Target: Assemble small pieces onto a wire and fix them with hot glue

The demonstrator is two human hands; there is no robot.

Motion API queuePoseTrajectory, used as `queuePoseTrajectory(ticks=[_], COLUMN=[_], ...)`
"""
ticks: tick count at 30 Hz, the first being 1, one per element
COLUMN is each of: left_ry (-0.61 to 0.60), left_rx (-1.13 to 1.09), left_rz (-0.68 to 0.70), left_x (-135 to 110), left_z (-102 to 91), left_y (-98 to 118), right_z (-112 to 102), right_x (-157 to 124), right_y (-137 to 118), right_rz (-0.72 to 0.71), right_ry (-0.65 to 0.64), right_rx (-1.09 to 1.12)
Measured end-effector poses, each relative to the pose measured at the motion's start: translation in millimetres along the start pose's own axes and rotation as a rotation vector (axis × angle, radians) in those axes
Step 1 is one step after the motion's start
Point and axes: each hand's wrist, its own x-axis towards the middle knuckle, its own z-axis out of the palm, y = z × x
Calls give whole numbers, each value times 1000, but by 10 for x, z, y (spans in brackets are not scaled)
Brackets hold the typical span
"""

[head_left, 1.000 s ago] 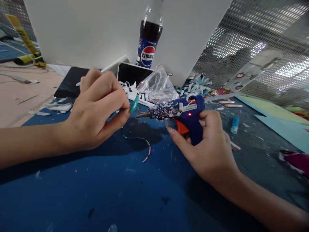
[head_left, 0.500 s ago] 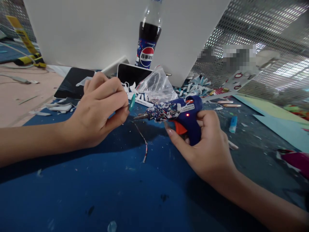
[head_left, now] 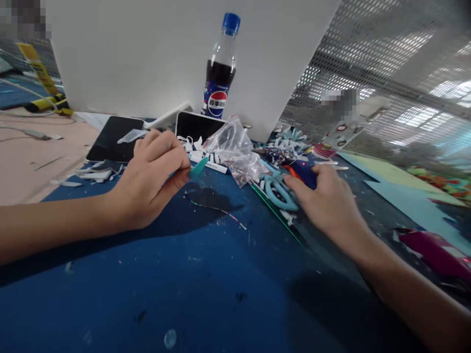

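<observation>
My left hand (head_left: 152,179) pinches a small flat teal piece (head_left: 199,167) between thumb and fingers, above the blue mat. My right hand (head_left: 324,206) is wrapped round the handle of a blue hot glue gun (head_left: 305,171) with an orange trigger. Its speckled barrel points left, beyond a pair of light-blue-handled scissors (head_left: 280,192). A thin speckled cord (head_left: 217,209) lies curved on the mat between my hands. A clear plastic zip bag (head_left: 235,152) rests left of the scissors, with tiny coloured bits in its lower corner.
A cola bottle (head_left: 220,73) stands at the back before a white panel (head_left: 147,54). Phones (head_left: 116,138) and white scraps (head_left: 96,172) lie at the left. A green strip (head_left: 275,213) lies below the scissors. Light blue paper (head_left: 412,201) and a magenta tool (head_left: 436,252) are at the right.
My right hand has carried the glue gun away from my left hand, back and to the right, uncovering the scissors and green strip. My left hand still holds the teal piece, now tilted differently.
</observation>
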Motion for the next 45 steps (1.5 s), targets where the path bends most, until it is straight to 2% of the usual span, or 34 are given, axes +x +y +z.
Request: queuePoseTrajectory(ticks=[5, 8, 16, 27, 30, 33, 35, 37, 38, 41, 42, 44, 45], left_ry=[-24, -24, -37, -103, -115, -113, -111, -94, -85, -64, -58, -32, -16], left_rx=[-49, -45, -58, -90, -89, -80, -75, -74, -82, -122, -133, -141, -136], left_rz=[2, 4, 12, -41, -61, -67, -58, -74, -78, -64, -45, 8, 32], left_x=[-3, -12, -40, -29, -34, -30, -22, -15, -13, -20, -24, -31, -34], left_z=[2, 5, 4, -38, -43, -39, -36, -35, -35, -40, -43, -49, -52], left_y=[9, -2, -2, 55, 53, 49, 44, 38, 35, 28, 27, 27, 28], right_z=[-59, -109, -56, 50, -10, -88, -107, -96, -86, -69, -75, -97, -108], right_x=[150, 215, 251, 125, 84, 41, 3, -52, -87, -210, -253, -336, -375], right_y=[81, 139, 226, 245, 214, 141, 89, 41, 17, -86, -137, -268, -347], right_rz=[100, 146, 134, 99, -31, -227, -428, -673, -787, -1064, -1095, -1029, -983], right_ry=[-141, -159, -290, -95, 99, 331, 448, 495, 484, 312, 244, 88, -40], right_rx=[-71, -107, -268, -294, -343, -278, -173, -31, 41, 191, 235, 385, 444])
